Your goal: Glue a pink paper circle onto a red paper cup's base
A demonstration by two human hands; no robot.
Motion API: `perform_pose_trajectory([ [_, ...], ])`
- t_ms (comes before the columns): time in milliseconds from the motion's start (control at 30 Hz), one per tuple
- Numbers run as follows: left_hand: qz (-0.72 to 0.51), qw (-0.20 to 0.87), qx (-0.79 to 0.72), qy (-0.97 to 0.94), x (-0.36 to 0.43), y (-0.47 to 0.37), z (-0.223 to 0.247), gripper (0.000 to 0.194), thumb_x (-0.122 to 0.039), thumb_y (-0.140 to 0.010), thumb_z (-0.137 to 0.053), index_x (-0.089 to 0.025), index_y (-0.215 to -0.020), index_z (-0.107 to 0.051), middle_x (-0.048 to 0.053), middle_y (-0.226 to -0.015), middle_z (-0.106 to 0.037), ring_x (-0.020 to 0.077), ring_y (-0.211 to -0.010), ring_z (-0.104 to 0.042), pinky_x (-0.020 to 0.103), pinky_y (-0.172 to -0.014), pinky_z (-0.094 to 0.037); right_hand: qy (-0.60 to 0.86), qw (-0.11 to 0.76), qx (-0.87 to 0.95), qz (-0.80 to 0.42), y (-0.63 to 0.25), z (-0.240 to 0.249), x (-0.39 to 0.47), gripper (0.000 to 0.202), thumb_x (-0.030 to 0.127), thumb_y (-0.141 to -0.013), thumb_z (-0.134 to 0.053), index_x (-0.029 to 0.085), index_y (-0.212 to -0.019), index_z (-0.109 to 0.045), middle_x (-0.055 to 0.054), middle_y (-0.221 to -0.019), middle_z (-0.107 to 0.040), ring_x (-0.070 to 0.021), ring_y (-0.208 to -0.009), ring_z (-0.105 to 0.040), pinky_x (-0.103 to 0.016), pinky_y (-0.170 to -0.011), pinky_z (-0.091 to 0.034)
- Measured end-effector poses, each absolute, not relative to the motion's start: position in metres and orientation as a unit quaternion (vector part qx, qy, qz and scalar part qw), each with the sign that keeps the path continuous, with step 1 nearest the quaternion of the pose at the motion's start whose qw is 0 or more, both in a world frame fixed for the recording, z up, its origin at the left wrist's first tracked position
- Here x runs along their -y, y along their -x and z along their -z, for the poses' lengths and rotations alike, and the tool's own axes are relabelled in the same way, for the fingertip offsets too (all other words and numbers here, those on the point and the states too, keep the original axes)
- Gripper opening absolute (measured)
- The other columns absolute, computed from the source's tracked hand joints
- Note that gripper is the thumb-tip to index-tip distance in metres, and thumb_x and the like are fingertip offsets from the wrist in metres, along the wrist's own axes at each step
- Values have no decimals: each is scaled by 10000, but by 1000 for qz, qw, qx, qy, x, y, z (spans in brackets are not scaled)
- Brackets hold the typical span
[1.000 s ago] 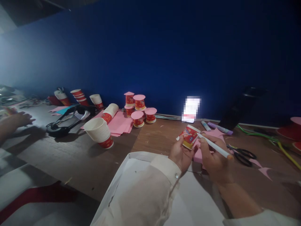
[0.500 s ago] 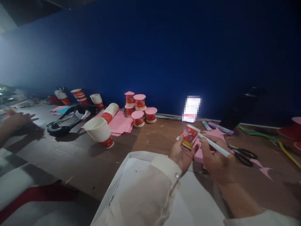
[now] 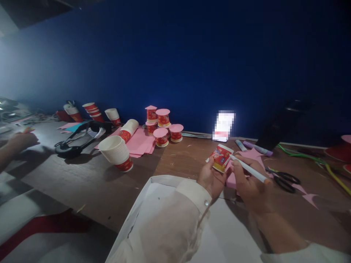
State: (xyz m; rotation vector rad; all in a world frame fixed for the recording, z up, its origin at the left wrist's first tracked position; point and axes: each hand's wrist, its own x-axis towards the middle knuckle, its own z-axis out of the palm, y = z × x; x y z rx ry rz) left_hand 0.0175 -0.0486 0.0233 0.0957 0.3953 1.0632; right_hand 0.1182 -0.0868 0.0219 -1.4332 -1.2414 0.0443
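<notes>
A red paper cup [image 3: 221, 158] with a white rim and a yellow band is gripped in my left hand [image 3: 212, 178], tilted above the table. My right hand [image 3: 252, 186] is closed on a white marker [image 3: 251, 168] with an orange end, its tip at the right side of the cup. Pink paper [image 3: 251, 156] lies behind and under my right hand. Black-handled scissors [image 3: 286, 181] rest just to the right of that hand. Two more markers, one of them purple [image 3: 257, 149], lie behind the paper.
A white box [image 3: 142, 193] sits under my forearms. Nested cups [image 3: 116, 152], pink sheets [image 3: 139, 143], small cups with pink tops [image 3: 161, 136] and a black headset [image 3: 79, 140] stand to the left. A lit phone [image 3: 224, 126] leans at the wall. Another person's hand [image 3: 24, 142] is far left.
The other person's hand at far left has closed up and turned. My own hands, the cup and the marker have barely moved.
</notes>
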Motion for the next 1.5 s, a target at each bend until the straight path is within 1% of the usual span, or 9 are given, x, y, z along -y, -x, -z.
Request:
perform_pose_trajectory([
  [233, -507, 843, -178, -35, 49, -17, -25, 380, -328, -1042, -412, -109, -1016, -721, 132, -1060, -750, 164, -880, -713, 258, -772, -580, 609, 565, 557, 4, -114, -30, 92, 361, 491, -925, -600, 188, -1061, -741, -85, -908, -751, -186, -691, -672, -302, -611, -541],
  [367, -508, 840, -184, -36, 50, -16, -28, 372, -323, -1037, -417, -111, -1016, -722, 134, -1047, -750, 170, -871, -713, 261, -771, -576, 594, 569, 569, 23, -111, -32, 93, 335, 477, -937, -596, 195, -1040, -744, -77, -906, -751, -180, -695, -666, -297, -631, -547],
  [567, -501, 842, -199, -16, 51, -15, -32, 403, -330, -1039, -399, -86, -1036, -720, 147, -1025, -747, 172, -839, -705, 257, -742, -569, 590, 560, 582, 17, -112, -30, 94, 307, 452, -942, -604, 203, -1058, -739, -83, -961, -755, -200, -803, -692, -300, -679, -559],
  [767, -494, 846, -199, 2, 51, -14, -34, 425, -344, -1043, -395, -66, -982, -710, 149, -987, -738, 165, -792, -693, 260, -758, -560, 603, 550, 578, 11, -113, -29, 94, 310, 468, -929, -615, 214, -1048, -747, -79, -960, -755, -198, -788, -685, -300, -687, -555],
  [1033, -494, 843, -211, -19, 51, -15, -33, 419, -353, -1045, -382, -97, -1023, -712, 128, -974, -740, 163, -815, -690, 257, -759, -562, 591, 566, 575, 1, -110, -29, 94, 295, 445, -929, -616, 203, -1041, -740, -80, -953, -746, -198, -775, -673, -308, -658, -546],
  [1133, -496, 843, -208, -19, 50, -16, -32, 428, -356, -1051, -377, -91, -1009, -711, 128, -981, -739, 154, -809, -691, 244, -760, -562, 596, 576, 560, 0, -110, -28, 94, 314, 449, -926, -619, 190, -1058, -738, -92, -962, -746, -209, -787, -676, -338, -696, -551],
  [1233, -492, 846, -203, -34, 49, -17, -28, 433, -371, -1050, -393, -81, -1043, -714, 139, -1020, -737, 161, -836, -697, 257, -817, -563, 581, 569, 582, 13, -109, -28, 94, 324, 454, -933, -610, 182, -1061, -731, -99, -978, -750, -215, -809, -684, -358, -751, -560],
  [1400, -476, 852, -208, -64, 48, -20, -24, 376, -390, -1002, -523, -99, -1152, -707, 151, -1122, -729, 222, -997, -706, 318, -947, -543, 571, 559, 600, 31, -110, -27, 92, 299, 427, -947, -600, 187, -1063, -735, -90, -970, -758, -205, -808, -702, -336, -757, -570],
  [1500, -474, 856, -194, -66, 49, -20, -25, 395, -387, -1023, -463, -105, -1158, -705, 152, -1157, -725, 238, -1064, -695, 343, -995, -526, 575, 553, 602, 38, -111, -25, 90, 292, 414, -950, -599, 189, -1076, -734, -91, -982, -761, -211, -833, -709, -344, -796, -577],
])
